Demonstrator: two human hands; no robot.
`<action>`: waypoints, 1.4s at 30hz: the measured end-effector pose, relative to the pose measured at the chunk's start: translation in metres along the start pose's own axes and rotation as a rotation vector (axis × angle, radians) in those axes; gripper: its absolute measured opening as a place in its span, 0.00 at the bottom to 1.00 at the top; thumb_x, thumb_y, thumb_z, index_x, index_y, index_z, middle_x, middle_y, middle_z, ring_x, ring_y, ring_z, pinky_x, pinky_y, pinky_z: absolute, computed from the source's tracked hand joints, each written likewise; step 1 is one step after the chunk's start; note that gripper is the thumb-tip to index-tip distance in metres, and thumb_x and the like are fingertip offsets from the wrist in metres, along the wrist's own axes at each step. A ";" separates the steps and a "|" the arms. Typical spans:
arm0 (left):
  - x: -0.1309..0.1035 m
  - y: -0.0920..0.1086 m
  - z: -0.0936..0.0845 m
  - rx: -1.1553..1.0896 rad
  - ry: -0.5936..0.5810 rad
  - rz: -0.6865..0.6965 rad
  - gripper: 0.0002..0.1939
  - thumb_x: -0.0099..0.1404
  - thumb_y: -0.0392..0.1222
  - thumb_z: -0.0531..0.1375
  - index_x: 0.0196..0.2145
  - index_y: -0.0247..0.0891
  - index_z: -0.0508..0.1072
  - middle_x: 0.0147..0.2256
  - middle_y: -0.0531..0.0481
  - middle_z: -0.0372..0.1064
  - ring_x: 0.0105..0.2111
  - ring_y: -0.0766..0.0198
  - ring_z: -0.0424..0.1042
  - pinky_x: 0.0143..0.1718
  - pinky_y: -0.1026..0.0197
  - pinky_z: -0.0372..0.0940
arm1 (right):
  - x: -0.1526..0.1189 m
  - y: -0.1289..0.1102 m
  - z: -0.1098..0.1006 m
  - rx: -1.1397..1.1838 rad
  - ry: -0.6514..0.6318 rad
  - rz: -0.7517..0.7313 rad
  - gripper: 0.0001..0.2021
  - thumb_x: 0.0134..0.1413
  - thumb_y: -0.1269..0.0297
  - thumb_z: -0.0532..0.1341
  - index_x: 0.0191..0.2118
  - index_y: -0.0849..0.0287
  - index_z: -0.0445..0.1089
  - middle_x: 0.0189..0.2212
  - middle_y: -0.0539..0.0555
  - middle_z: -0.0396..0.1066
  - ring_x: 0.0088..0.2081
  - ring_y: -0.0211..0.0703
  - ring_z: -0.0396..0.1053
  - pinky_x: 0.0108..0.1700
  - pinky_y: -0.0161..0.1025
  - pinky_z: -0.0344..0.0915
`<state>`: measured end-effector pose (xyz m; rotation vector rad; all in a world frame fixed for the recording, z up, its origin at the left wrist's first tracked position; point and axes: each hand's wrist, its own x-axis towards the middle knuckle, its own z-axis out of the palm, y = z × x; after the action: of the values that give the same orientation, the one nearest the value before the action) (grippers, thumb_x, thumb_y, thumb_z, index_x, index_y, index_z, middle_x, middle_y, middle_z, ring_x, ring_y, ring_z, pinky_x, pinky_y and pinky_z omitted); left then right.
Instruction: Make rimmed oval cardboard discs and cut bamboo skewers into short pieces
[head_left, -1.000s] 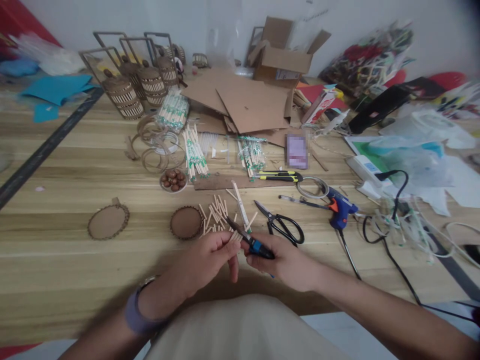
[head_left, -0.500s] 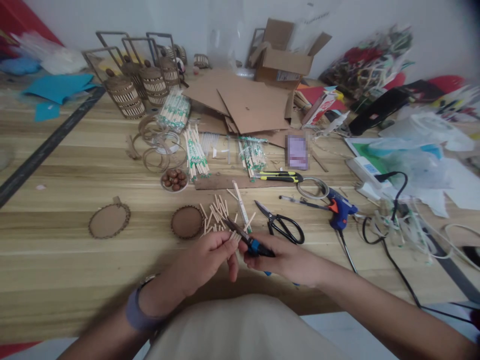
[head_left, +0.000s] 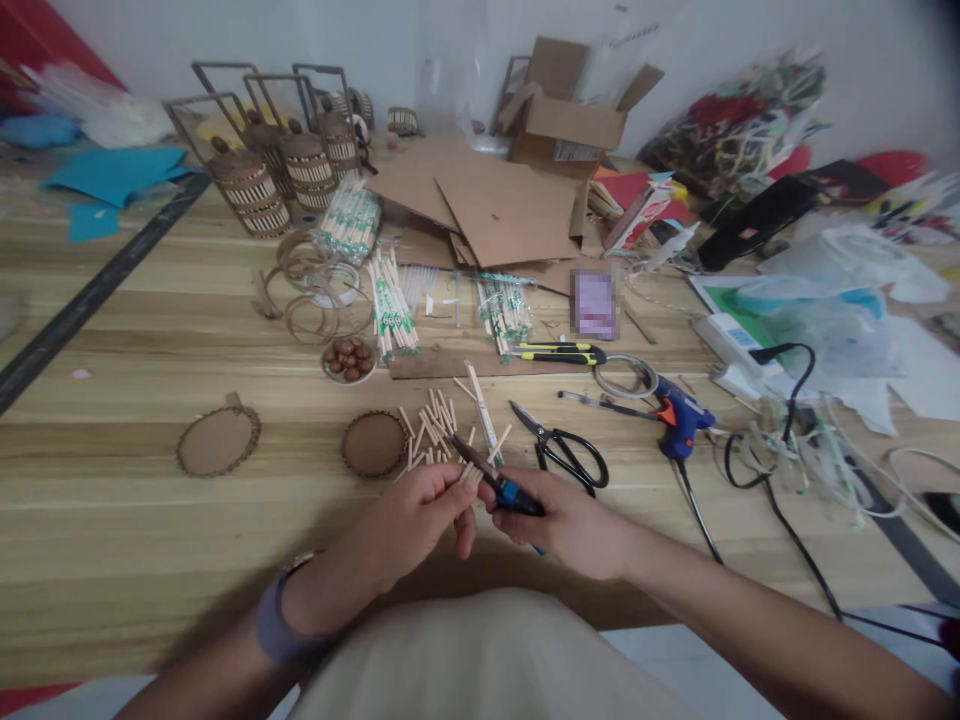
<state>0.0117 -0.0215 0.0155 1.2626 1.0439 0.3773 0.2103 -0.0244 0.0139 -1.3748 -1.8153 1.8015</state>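
My left hand [head_left: 424, 510] pinches a few short wooden sticks [head_left: 471, 473] between thumb and fingers. My right hand [head_left: 566, 520] is wrapped round the black and blue handles of cutting pliers [head_left: 514, 493], whose dark jaws lie across the sticks by my left fingertips. Whether the jaws are fully closed on the sticks is too small to tell. Just beyond both hands lies a loose pile of cut sticks [head_left: 435, 425]. Beside that pile, to the left, is a round cardboard disc with a braided rim [head_left: 373, 444]. Black-handled scissors [head_left: 574, 455] rest to the right of the pile.
Another rimmed disc [head_left: 219, 442] lies further left. Behind are a bowl of brown beads [head_left: 349, 360], chopsticks in green-printed wrappers [head_left: 391, 305], yellow-black utility knives [head_left: 559, 353] and cardboard sheets [head_left: 517, 210]. A blue glue gun [head_left: 681, 418] with cables sits right. Small lidded buckets [head_left: 247, 185] stand back left.
The handles of the pliers have come closer together as my right hand squeezed slightly. My left hand stays nearly in place with the sticks.
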 end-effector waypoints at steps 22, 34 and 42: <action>0.001 -0.004 -0.006 0.629 0.112 0.086 0.12 0.72 0.38 0.49 0.34 0.39 0.70 0.30 0.49 0.76 0.31 0.58 0.74 0.34 0.60 0.61 | 0.012 -0.005 0.002 -0.956 0.427 -0.154 0.06 0.62 0.65 0.59 0.43 0.60 0.67 0.39 0.61 0.74 0.42 0.56 0.72 0.41 0.45 0.64; 0.011 -0.017 0.005 1.213 0.342 0.134 0.14 0.71 0.30 0.50 0.40 0.34 0.75 0.31 0.39 0.79 0.33 0.48 0.78 0.39 0.51 0.60 | 0.041 -0.012 0.018 -0.969 0.474 0.108 0.07 0.61 0.63 0.60 0.42 0.60 0.67 0.38 0.62 0.76 0.41 0.54 0.73 0.37 0.40 0.59; 0.006 -0.010 -0.031 0.593 0.013 0.141 0.14 0.73 0.42 0.49 0.32 0.38 0.70 0.24 0.47 0.73 0.26 0.57 0.72 0.32 0.58 0.60 | 0.036 -0.014 -0.010 -0.760 0.316 -0.138 0.06 0.58 0.64 0.62 0.35 0.57 0.64 0.31 0.54 0.71 0.33 0.44 0.67 0.33 0.36 0.56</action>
<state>-0.0129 -0.0016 0.0052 1.8709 1.1225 0.1832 0.1926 0.0112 0.0123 -1.5824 -2.4293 0.7635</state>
